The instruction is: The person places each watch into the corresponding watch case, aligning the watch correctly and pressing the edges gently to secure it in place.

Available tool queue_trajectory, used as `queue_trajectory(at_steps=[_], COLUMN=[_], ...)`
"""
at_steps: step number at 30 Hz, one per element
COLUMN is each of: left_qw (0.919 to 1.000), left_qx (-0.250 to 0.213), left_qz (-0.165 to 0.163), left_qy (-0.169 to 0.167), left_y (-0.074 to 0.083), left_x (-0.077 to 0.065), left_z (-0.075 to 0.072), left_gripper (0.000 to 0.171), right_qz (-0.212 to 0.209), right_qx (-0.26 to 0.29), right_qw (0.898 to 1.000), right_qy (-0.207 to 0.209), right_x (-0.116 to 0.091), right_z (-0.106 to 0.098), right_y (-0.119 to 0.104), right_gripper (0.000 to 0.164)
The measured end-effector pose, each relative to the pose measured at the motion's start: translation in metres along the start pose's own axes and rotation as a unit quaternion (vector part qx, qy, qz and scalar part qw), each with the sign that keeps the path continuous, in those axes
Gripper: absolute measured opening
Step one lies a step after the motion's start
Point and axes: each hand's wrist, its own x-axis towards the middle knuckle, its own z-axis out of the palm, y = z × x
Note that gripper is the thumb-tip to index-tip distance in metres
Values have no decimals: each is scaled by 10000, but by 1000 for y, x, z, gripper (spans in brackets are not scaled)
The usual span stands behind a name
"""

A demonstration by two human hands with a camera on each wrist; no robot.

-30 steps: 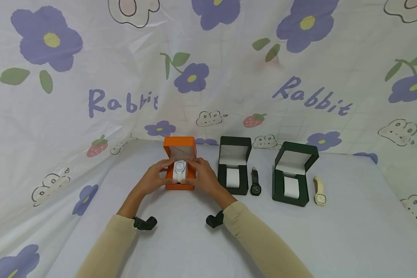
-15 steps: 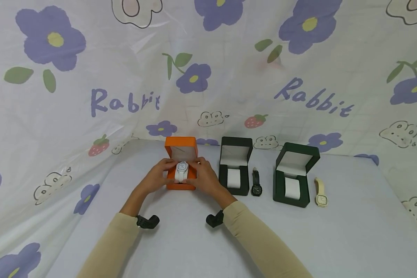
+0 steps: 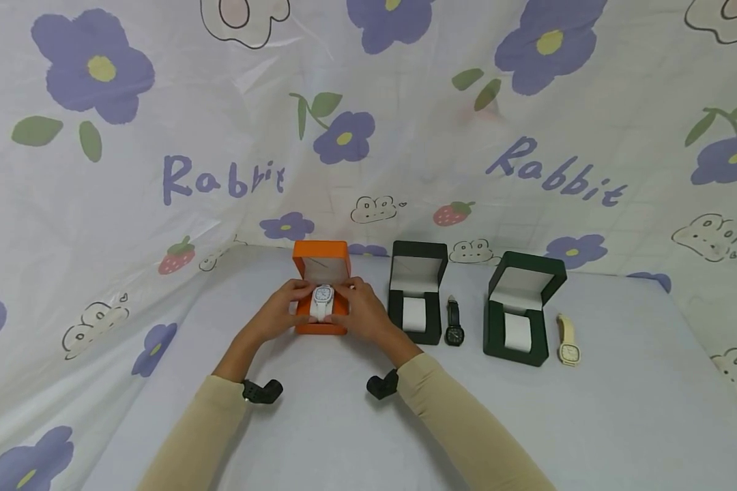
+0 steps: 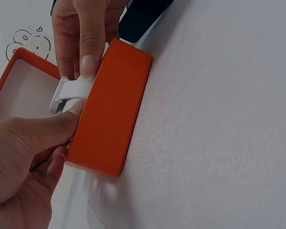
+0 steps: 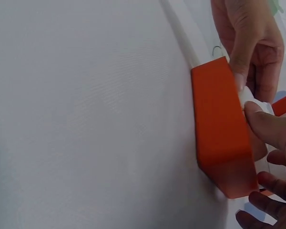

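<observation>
Near the back edge of the tabletop [image 3: 356, 436], the head view shows your left hand [image 3: 278, 312] and right hand [image 3: 364, 312] pinching the white watch [image 3: 323, 294] from both sides. It is inside the orange box [image 3: 321, 330], so this one looks almost done. Two seem left: the black watch [image 3: 454, 333] and the gold watch [image 3: 568, 353] lie outside, each just right of a dark box [image 3: 433, 320] or green box [image 3: 494, 334] with a bare white pad. All three lids are up. You have lots of room on the left and in front, but the dark box is just beside your right hand.

In the left wrist view, your thumbs sit at the white band, close to the orange box's front rim.

In the right wrist view, your thumbs are close together there too, and some right fingers spread by the box's side. The watch's face is hidden.
</observation>
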Motion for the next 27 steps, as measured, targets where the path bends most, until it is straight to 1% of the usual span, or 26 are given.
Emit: queue_trajectory(at_steps=[2, 4, 6, 8, 10, 12, 15, 17, 20, 24, 27], left_qw=[10000, 9999, 9998, 9994, 9985, 9960, 9888, 9857, 9846, 9864, 9876], left_qx=[43, 66, 66, 40, -204, -563, -1110, -1278, -1391, -1341, -1250], left_qz=[-2, -9, 34, 89, 93, 58, -57, -134, -371, -714, -794], left_qy=[36, 91, 185, 325, 500, 698, 993, 1089, 993, 630, 513], left_y=[0, 0, -1, -4, -6, -8, -9, -9, -9, -9, -9], left_x=[0, -1, -2, -4, -8, -12, -17, -18, -19, -19, -20], left_z=[-1, -2, -2, -2, -2, -2, -1, 1, 4, 8, 11], left_gripper=[72, 73, 73, 73, 74, 74, 76, 79, 86, 94, 95], right_qz=[-51, -23, 22, 12, -37, -158, -293, -325, -325, -194, -81], right_qx=[55, 324, 706, 1159, 1578, 1806, 1846, 1762, 1689, 1834, 1952], right_qw=[10000, 9994, 9967, 9904, 9806, 9713, 9621, 9603, 9642, 9718, 9750], right_qy=[13, 132, 392, 756, 1162, 1542, 1987, 2137, 2017, 1470, 1061], right_x=[1, 1, 0, 0, -1, -1, 1, 3, 6, 8, 9], right_z=[-3, -7, -11, -16, -22, -27, -34, -38, -42, -44, -43], right_y=[0, -1, -2, -4, -7, -10, -16, -19, -21, -20, -17], right_gripper=[72, 66, 56, 42, 30, 23, 26, 33, 47, 60, 67])
